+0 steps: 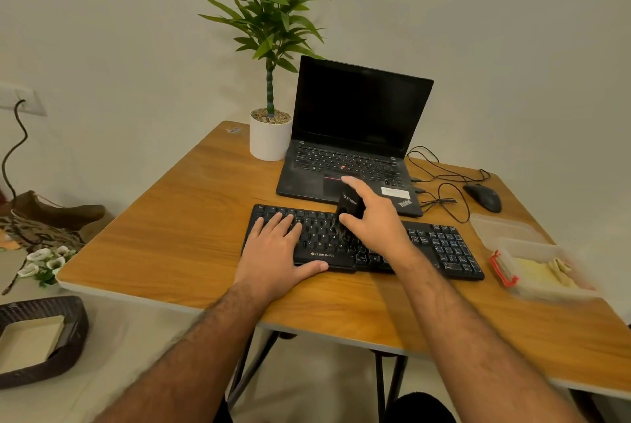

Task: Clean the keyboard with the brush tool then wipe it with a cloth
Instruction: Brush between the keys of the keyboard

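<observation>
Under my left palm the keyboard (426,245) reads "ZEBRONICS" in pale letters on its front edge. The laptop (348,163) carries "ThinkPad" at its near right corner, and the brush tool (349,209) bears lettering too blurred to read

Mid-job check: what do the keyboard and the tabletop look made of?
Keyboard: seemingly matte black plastic, with moulded keycaps and printed white legends. Tabletop: wood-look, probably laminate; warm brown grain with a soft sheen and a pale edge band.
</observation>
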Available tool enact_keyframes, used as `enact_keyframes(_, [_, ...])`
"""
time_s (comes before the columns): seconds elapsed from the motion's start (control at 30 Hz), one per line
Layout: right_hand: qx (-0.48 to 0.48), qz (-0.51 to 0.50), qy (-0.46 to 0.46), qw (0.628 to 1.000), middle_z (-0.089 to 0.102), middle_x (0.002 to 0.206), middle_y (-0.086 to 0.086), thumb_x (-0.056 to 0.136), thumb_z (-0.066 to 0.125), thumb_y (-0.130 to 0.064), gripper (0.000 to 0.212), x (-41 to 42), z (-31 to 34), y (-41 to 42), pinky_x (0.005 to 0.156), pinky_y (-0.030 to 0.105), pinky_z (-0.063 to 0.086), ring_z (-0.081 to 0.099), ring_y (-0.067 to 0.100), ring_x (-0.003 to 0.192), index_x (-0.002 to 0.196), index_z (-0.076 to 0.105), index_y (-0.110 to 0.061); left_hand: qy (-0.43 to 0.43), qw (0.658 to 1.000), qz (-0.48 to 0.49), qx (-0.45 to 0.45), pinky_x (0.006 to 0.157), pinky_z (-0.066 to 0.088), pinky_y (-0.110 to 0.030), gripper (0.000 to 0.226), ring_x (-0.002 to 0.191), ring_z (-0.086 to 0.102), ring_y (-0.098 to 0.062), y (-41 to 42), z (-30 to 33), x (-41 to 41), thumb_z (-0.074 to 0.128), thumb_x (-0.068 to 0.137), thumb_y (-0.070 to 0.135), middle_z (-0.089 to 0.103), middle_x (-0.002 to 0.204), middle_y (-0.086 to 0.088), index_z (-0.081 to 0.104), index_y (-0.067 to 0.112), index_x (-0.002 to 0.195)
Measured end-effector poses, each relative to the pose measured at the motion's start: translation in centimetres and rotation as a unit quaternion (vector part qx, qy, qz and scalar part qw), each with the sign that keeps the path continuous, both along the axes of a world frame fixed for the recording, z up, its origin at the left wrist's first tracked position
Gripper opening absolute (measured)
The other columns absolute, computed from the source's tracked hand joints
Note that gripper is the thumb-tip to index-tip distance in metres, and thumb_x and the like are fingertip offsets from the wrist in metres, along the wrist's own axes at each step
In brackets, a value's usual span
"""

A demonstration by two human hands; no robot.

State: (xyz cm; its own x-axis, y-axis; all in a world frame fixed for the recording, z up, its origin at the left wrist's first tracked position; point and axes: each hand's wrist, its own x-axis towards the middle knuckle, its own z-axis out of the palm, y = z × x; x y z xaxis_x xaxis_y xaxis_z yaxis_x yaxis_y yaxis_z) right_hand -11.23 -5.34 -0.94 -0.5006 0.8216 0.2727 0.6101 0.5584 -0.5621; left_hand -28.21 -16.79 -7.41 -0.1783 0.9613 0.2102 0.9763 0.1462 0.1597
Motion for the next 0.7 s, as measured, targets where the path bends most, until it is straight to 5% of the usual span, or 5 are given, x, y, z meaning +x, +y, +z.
enact_keyframes(0.1, [-0.077, 0.022, -0.009, 0.997, 0.061, 0.118, 0.001, 0.082, 0.074, -0.014, 0.07, 0.4, 1.6, 0.6, 0.071, 0.032, 0.06, 0.064, 0.017, 0.092, 0.14, 0.044, -0.04, -0.001, 1.0, -0.001, 0.003, 0.125, 0.003, -0.043, 0.109, 0.152, 0.013, -0.018, -0.1, 0.1, 0.0, 0.023, 0.073, 0.093, 0.025, 0.163, 0.0, 0.032, 0.022, 0.155])
enact_keyframes(0.27, [-0.018, -0.023, 0.011, 1.0, 0.06, 0.129, -0.001, 0.086, 0.071, -0.016, 0.073, -0.1, 0.7, -0.5, 0.089, 0.036, 0.057, 0.063, 0.015, 0.101, 0.146, 0.036, -0.041, 0.002, 1.0, 0.003, 0.0, 0.125, 0.003, -0.043, 0.109, 0.152, 0.013, -0.017, -0.1, 0.0, 0.0, 0.022, 0.072, 0.093, 0.025, 0.163, 0.001, 0.031, 0.022, 0.155])
enact_keyframes(0.43, [-0.085, 0.033, -0.025, 0.995, 0.059, 0.124, 0.0, 0.082, 0.075, -0.015, 0.071, 0.9, 1.6, -0.6, 0.079, 0.032, 0.06, 0.062, 0.016, 0.102, 0.139, 0.043, -0.043, 0.006, 1.0, 0.003, 0.0, 0.125, 0.003, -0.043, 0.109, 0.152, 0.014, -0.017, 0.0, 0.0, 0.0, 0.022, 0.073, 0.093, 0.025, 0.163, 0.001, 0.032, 0.023, 0.155])
enact_keyframes(0.6, [0.0, -0.019, -0.013, 1.0, 0.061, 0.128, 0.0, 0.088, 0.07, -0.019, 0.073, 0.4, 0.9, -1.6, 0.091, 0.036, 0.056, 0.061, 0.014, 0.105, 0.146, 0.033, -0.044, 0.004, 1.0, 0.003, -0.001, 0.125, 0.002, -0.043, 0.109, 0.152, 0.013, -0.017, -0.1, 0.1, 0.0, 0.021, 0.072, 0.093, 0.025, 0.163, 0.001, 0.031, 0.023, 0.155])
enact_keyframes(0.7, [-0.03, -0.002, -0.014, 0.999, 0.061, 0.124, 0.0, 0.087, 0.07, -0.019, 0.071, 0.9, 0.7, -2.2, 0.081, 0.027, 0.058, 0.061, 0.01, 0.098, 0.144, 0.036, -0.044, 0.005, 1.0, 0.002, -0.001, 0.125, 0.002, -0.043, 0.107, 0.152, 0.014, -0.017, 0.0, 0.0, -0.1, 0.023, 0.074, 0.093, 0.025, 0.163, 0.001, 0.032, 0.023, 0.155])
